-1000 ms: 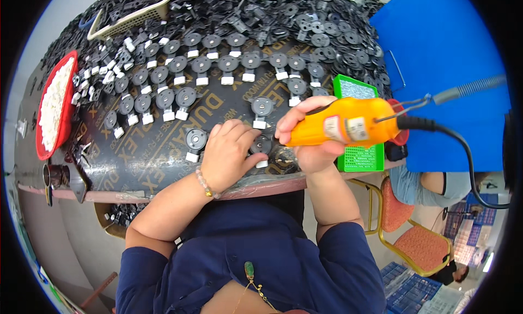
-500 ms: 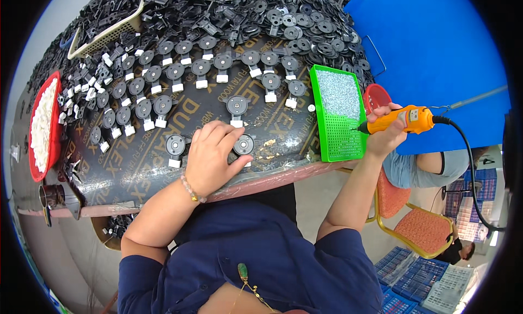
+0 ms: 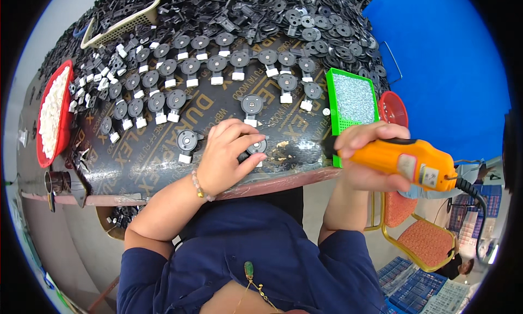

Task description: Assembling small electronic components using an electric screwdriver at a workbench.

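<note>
Near the table's front edge, my left hand bends over a round black plastic part, its fingers and thumb around it; the hand hides much of that part. My right hand grips an orange electric screwdriver lying nearly level, its dark tip end toward the left. That tip is over the near end of a green tray of small silvery screws. One round black part with a white block lies left of my left hand, and a similar one lies just beyond it.
Rows of similar assembled parts lie on the dark board. Behind them are heaped black pieces and a cream basket. A red tray of white pieces stands left, a red bowl right. The screwdriver's black cord hangs right.
The screwdriver in my right hand has moved left and nearer, away from the screws toward the tray's near end. My left hand stays at the same part; the whole view has shifted slightly.
</note>
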`<move>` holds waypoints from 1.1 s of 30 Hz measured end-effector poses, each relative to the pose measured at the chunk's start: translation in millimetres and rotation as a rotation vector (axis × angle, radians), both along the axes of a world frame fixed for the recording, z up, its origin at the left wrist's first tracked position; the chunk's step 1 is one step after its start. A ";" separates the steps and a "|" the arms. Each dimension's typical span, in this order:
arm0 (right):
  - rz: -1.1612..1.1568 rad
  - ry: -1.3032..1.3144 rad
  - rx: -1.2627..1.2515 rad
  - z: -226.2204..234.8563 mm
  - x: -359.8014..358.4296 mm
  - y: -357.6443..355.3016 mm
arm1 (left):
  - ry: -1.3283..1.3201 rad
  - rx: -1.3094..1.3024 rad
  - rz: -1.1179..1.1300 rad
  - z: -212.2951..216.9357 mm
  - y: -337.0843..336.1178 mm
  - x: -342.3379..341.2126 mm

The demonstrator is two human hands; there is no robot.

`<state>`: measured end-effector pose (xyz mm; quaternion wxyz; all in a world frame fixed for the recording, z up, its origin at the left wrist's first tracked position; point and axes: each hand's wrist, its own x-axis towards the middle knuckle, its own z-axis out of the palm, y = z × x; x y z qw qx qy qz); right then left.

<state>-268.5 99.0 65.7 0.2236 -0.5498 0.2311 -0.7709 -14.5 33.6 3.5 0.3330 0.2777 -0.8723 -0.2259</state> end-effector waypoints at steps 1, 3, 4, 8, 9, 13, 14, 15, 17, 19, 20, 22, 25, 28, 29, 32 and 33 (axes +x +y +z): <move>0.126 -0.011 -0.010 -1.0 14.2 -6.1 | 0.017 0.040 -0.010 -0.5 0.3 0.9; 0.267 -0.029 -0.022 -5.7 38.7 -16.8 | 0.013 0.084 -0.017 -0.6 -0.7 3.6; 0.330 -0.081 0.008 -7.4 49.3 -21.0 | 0.014 0.129 -0.035 -0.4 -1.3 5.1; 0.406 -0.148 0.056 -8.9 71.8 -31.2 | 0.066 0.270 -0.047 -3.5 -6.3 10.0; 0.406 -0.140 0.042 -10.0 73.8 -34.1 | 0.090 0.260 -0.021 -4.5 -6.2 10.1; 0.425 -0.088 0.001 -11.4 70.1 -40.9 | 0.065 0.194 0.007 -1.0 -6.0 11.8; 0.438 -0.114 0.029 -12.0 69.1 -40.8 | 0.062 0.128 0.019 -0.7 -5.6 11.3; 0.451 -0.141 0.057 -12.7 69.2 -40.8 | 0.058 0.061 0.031 -0.9 -5.3 11.6; 0.459 -0.147 0.076 -13.6 70.9 -41.3 | 0.038 0.050 0.027 -4.1 -6.5 12.7; 0.466 -0.152 0.097 -15.9 71.1 -42.6 | 0.020 0.042 0.022 -3.8 -6.2 11.4; 0.424 -0.108 0.117 -20.6 70.5 -44.1 | -0.007 0.027 0.086 -0.6 -4.6 8.3; 0.383 -0.065 0.137 -26.5 70.5 -46.0 | -0.034 0.012 0.151 -0.8 -3.7 6.7; 0.341 -0.010 0.186 -32.4 72.1 -48.3 | -0.115 -0.001 0.146 -5.4 -3.1 7.5; 0.319 -0.002 0.237 -30.6 74.6 -48.0 | -0.142 0.021 0.126 -7.2 -2.9 8.1; 0.318 -0.002 0.237 -30.1 75.1 -47.2 | -0.144 0.017 0.122 -7.1 -2.8 7.5; 0.326 0.003 0.262 -28.7 78.0 -44.9 | -0.142 0.006 0.117 -6.4 -3.1 6.7; 0.319 0.019 0.272 -27.4 79.9 -44.1 | -0.138 -0.001 0.117 -6.4 -3.0 6.6</move>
